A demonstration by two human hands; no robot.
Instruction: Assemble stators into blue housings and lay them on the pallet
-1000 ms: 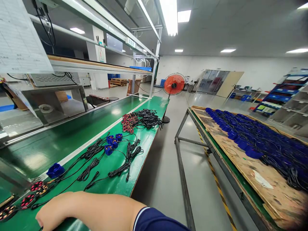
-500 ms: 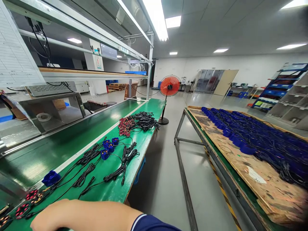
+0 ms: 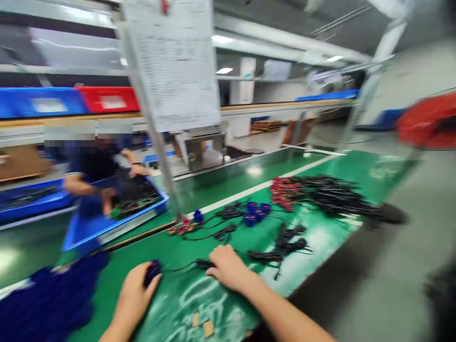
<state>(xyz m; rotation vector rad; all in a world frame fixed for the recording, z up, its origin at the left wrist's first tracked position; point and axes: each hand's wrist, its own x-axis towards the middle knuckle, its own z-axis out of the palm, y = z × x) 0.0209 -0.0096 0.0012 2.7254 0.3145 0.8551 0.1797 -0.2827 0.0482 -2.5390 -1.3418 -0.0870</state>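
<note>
My left hand [image 3: 133, 294] is closed around a small dark blue cup-shaped housing [image 3: 153, 273] above the green bench top. From the housing a black cable [image 3: 183, 269] runs right to my right hand [image 3: 228, 266]. That hand grips a bundled part of the cable, palm down; its fingertips are partly hidden. Just beyond lie a few blue housings [image 3: 250, 219] with coiled black cables [image 3: 226, 231]. Several red-and-black round parts [image 3: 183, 227] rest by a metal post. The frame is blurred by motion.
Left of me is a heap of dark blue pieces [image 3: 53, 299]. Red-ended black cables [image 3: 320, 192] are piled farther right. Across the bench a co-worker [image 3: 99, 161] reaches into a blue bin [image 3: 133, 225]. Small tan pieces [image 3: 208, 328] lie near the front edge. A red fan [image 3: 429, 121] stands right.
The view has swung left, so the cart of blue parts is gone and the co-worker shows. Earlier only one forearm was visible; now both hands are, holding the housing and its cable.
</note>
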